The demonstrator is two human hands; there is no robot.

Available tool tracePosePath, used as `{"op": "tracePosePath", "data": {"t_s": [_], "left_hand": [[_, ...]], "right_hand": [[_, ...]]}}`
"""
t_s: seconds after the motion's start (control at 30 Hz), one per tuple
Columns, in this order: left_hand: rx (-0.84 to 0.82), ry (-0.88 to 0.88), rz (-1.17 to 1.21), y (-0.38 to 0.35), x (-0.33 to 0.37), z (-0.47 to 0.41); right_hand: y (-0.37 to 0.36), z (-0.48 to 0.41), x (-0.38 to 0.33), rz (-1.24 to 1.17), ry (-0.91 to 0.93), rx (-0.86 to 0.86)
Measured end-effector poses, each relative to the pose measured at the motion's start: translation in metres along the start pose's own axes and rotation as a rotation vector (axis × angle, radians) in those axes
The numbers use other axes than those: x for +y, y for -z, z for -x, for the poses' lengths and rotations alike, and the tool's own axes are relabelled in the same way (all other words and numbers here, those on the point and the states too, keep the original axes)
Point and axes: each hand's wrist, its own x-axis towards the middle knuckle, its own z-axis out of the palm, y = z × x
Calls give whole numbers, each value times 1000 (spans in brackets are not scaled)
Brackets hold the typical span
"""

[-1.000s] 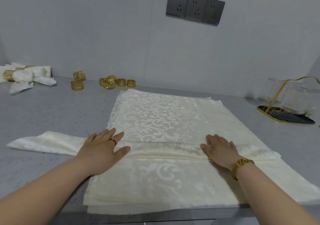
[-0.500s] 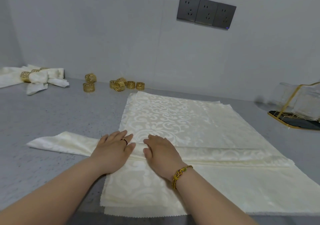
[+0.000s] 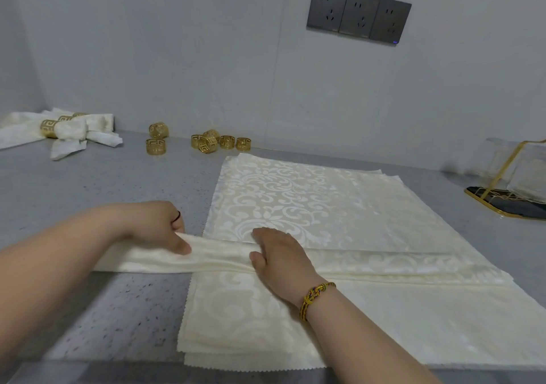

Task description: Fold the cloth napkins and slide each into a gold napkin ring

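Observation:
A cream napkin folded into a long narrow strip (image 3: 369, 265) lies across a stack of flat cream damask napkins (image 3: 310, 206) on the grey counter. My left hand (image 3: 159, 227) grips the strip's left part, fingers curled round its far edge and thumb on top, lifting it slightly. My right hand (image 3: 280, 259) presses flat on the strip near its middle. Several loose gold napkin rings (image 3: 212, 142) sit by the back wall. Finished napkins in gold rings (image 3: 59, 131) lie at the far left.
The grey speckled counter (image 3: 118, 191) runs to a wall with three dark sockets (image 3: 359, 14). A gold wire rack with clear glasses (image 3: 514, 182) stands at the right edge. The stack's zigzag front edge nears the counter's front.
My left hand has gone from lying flat to gripping the strip's left part and raising it. My right hand stays flat near the strip's middle.

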Motion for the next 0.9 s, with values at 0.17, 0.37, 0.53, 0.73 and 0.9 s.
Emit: {"op": "tracePosePath", "data": {"t_s": [0.17, 0.37, 0.53, 0.73, 0.9], "left_hand": [[126, 17, 177, 0, -13, 6], [121, 37, 234, 10, -7, 13], [137, -55, 384, 40, 36, 25], [74, -178, 464, 38, 121, 15], [11, -204, 356, 3, 168, -8]], "right_hand": [[6, 7, -3, -41, -21, 202], [11, 14, 2, 20, -75, 141], [15, 11, 3, -76, -76, 61], [48, 24, 21, -464, -61, -131], [65, 42, 68, -60, -193, 193]]}}
